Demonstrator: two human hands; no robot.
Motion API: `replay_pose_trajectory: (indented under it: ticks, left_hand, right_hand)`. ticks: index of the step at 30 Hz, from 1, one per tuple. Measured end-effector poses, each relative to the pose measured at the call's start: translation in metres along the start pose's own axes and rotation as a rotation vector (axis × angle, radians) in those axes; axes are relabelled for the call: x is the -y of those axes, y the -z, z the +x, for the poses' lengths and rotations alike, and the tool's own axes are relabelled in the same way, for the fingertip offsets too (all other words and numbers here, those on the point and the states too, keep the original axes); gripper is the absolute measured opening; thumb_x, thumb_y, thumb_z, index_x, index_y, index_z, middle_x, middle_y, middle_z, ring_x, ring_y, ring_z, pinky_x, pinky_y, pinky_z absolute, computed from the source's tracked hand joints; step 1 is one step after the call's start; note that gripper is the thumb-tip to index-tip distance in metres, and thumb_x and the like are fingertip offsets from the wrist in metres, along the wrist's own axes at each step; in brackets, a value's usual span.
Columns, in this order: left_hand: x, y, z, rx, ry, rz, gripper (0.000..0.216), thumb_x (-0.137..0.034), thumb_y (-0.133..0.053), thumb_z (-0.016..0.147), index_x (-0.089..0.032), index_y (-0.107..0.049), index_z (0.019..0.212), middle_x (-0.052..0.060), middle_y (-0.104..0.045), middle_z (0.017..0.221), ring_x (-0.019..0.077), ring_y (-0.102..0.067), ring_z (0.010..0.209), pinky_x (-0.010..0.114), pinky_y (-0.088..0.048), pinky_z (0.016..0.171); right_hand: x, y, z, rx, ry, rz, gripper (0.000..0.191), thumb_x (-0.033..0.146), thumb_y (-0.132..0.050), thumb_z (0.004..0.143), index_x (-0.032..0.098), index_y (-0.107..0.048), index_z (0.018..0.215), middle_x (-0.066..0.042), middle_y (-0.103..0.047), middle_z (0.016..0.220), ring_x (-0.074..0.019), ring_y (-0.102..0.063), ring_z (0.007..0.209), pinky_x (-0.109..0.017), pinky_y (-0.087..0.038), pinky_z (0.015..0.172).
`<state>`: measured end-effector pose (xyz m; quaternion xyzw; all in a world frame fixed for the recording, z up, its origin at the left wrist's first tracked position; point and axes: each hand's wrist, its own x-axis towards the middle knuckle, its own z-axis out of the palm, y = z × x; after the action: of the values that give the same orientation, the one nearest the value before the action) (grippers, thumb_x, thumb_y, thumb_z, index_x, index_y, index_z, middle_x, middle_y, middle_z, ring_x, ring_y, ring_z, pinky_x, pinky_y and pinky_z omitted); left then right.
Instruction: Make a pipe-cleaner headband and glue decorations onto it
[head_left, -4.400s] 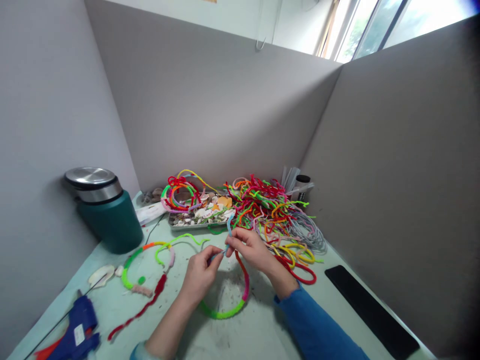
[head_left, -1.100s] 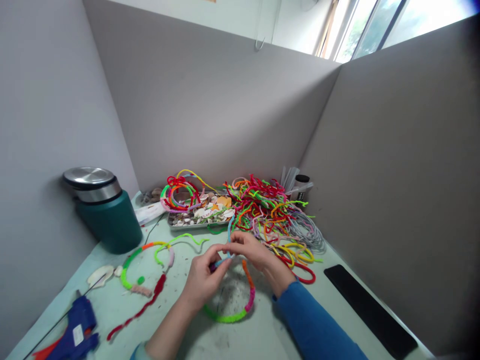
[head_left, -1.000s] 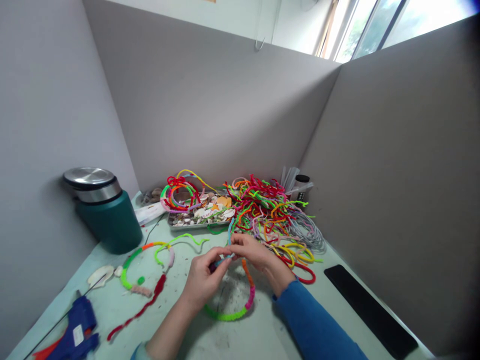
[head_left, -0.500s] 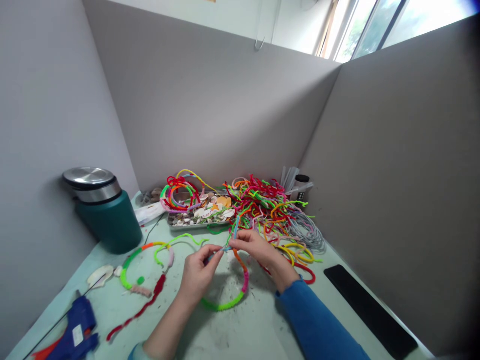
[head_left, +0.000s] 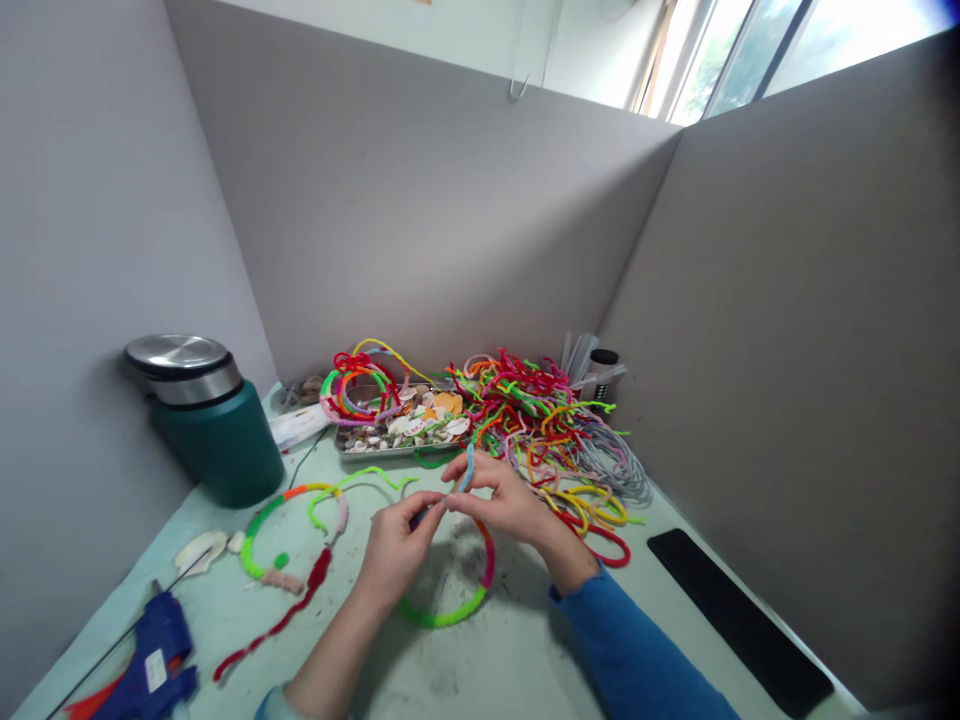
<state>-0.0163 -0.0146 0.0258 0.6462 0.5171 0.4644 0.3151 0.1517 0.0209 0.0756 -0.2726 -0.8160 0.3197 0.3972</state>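
Between my two hands is a ring wrapped in coloured pipe cleaner (head_left: pixel 489 560), with green, pink and orange stretches showing below the fingers. My left hand (head_left: pixel 401 545) pinches the ring's upper part between thumb and forefinger. A light blue pipe cleaner (head_left: pixel 470 468) sticks up from the same spot. My right hand (head_left: pixel 499 500) has its thumb at the joint and its fingers curled round the blue strand. The fingers hide the exact place where strand and ring meet.
A second wrapped ring (head_left: pixel 253 528) lies left, with a red pipe cleaner (head_left: pixel 285 622) near it. Farther left are a glue gun (head_left: pixel 154 655) and a green flask (head_left: pixel 217 440). Behind stand a shell tray (head_left: pixel 397 452) and a pipe-cleaner heap (head_left: pixel 517 400). A black strip (head_left: pixel 739 620) lies right.
My right hand has turned, its fingers rising and curling round the blue strand, which now stands shorter above the ring. The left hand keeps its pinch almost in place.
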Motion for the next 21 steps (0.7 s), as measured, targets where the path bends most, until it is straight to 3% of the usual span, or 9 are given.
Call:
replay_pose_trajectory:
  ticks: [9, 21]
  left_hand:
    - [-0.006, 0.001, -0.004, 0.14, -0.056, 0.024, 0.026, -0.035, -0.052, 0.082, -0.015, -0.069, 0.082, 0.001, -0.061, 0.065, 0.012, -0.047, 0.057, 0.021, -0.035, 0.054]
    - [-0.017, -0.001, -0.007, 0.121, -0.123, 0.099, 0.024, -0.032, -0.054, 0.081, -0.014, -0.065, 0.069, -0.002, -0.052, 0.056, 0.0096, -0.041, 0.052, 0.021, -0.031, 0.051]
  right_hand:
    - [0.0, -0.001, 0.003, -0.056, -0.145, 0.15, 0.019, 0.028, -0.063, 0.078, 0.017, -0.067, 0.063, -0.004, -0.063, 0.085, -0.0169, -0.058, 0.083, -0.029, -0.043, 0.078]
    - [-0.012, -0.01, 0.003, -0.051, -0.325, 0.19, 0.025, 0.027, -0.063, 0.073, 0.015, -0.057, 0.052, 0.0, -0.059, 0.069, -0.013, -0.052, 0.069, -0.024, -0.038, 0.064]
